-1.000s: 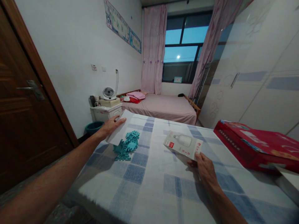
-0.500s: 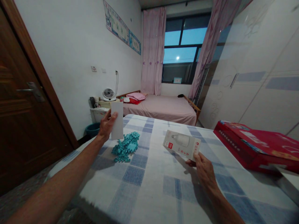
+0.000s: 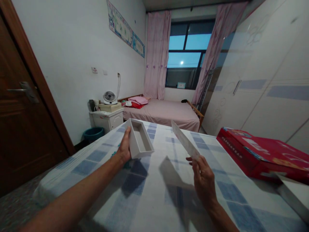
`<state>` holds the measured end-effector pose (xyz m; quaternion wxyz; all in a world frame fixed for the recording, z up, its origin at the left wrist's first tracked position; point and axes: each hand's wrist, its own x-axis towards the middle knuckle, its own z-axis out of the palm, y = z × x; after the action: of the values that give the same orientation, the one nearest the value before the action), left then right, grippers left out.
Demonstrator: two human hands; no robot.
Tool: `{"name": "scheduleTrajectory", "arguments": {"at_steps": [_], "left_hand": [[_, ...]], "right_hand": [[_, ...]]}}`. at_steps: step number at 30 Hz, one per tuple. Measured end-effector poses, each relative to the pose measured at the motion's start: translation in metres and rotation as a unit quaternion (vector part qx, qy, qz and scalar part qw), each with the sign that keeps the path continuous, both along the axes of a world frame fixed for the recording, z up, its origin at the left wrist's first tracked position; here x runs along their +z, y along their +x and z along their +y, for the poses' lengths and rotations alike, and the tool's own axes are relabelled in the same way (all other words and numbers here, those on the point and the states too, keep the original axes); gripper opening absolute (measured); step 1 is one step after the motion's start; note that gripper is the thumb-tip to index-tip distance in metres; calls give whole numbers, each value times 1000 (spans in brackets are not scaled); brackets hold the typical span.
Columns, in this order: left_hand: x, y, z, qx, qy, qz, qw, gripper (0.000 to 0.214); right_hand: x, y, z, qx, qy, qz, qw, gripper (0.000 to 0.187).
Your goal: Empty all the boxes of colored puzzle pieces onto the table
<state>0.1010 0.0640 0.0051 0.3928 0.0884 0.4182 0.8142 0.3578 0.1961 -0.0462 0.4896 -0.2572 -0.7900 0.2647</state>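
Observation:
My left hand point(image 3: 124, 146) grips a white open-topped box point(image 3: 134, 143) by its left side, tilted so that its hollow inside faces right. Nothing shows inside it. Behind that hand and box, small bits of teal interlocking pieces point(image 3: 126, 165) peek out on the cloth; the rest of the pile is hidden. My right hand point(image 3: 204, 177) pinches the lower end of a flat light bulb package point(image 3: 184, 139), held up above the table and seen almost edge-on, so its printed face is turned away.
A blue and white checked cloth point(image 3: 154, 196) covers the table. On the right lies a large red box point(image 3: 265, 151), with a white box point(image 3: 294, 190) by the near right edge. Beyond stand a bed point(image 3: 164, 109), a white cabinet point(image 3: 108, 120) with a fan point(image 3: 109, 96), and a teal bin point(image 3: 94, 133).
My left hand has moved right and down, turning the white box so its open side shows and covering the teal pile. My right hand has tipped the light bulb package upright, edge-on.

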Motion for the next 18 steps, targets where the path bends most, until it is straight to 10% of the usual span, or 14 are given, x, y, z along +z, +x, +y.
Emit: {"name": "scheduleTrajectory", "arguments": {"at_steps": [9, 18], "left_hand": [[-43, 69, 58, -141, 60, -111, 982, 54], [-53, 63, 57, -172, 85, -143, 971, 55]], "right_hand": [[-15, -12, -13, 39, 213, -124, 968, 56], [-18, -9, -13, 106, 137, -174, 969, 60]]}}
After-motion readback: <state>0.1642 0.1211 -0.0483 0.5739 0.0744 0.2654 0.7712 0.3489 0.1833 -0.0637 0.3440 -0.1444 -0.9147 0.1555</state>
